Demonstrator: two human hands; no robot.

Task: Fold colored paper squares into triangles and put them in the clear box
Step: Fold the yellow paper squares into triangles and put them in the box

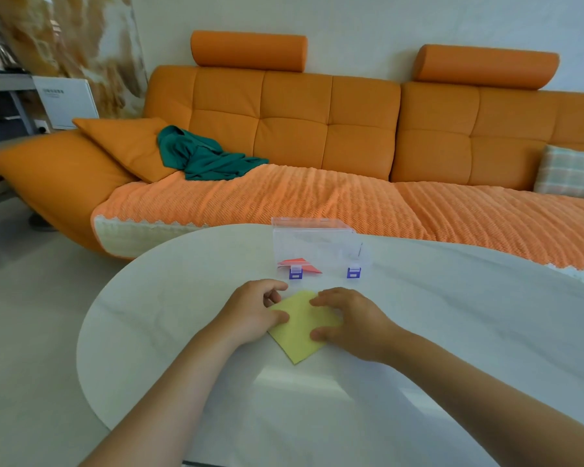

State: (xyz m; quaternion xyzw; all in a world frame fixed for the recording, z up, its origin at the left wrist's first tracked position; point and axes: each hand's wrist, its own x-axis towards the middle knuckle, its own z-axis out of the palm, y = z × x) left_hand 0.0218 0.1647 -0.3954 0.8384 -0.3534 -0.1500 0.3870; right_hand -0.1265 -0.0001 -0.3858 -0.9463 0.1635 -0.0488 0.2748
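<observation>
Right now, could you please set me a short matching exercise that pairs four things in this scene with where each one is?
Things: 1 yellow paper; 2 red paper; 3 green cloth; 4 plaid cushion.
Places: A in the clear box; B at the sofa's right end; C between the left hand and right hand on the table; D against the orange pillow.
Pairs: 1-C, 2-A, 3-D, 4-B.

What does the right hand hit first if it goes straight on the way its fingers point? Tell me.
Likely the left hand: the right hand points leftward across the yellow paper, straight at it.
</observation>
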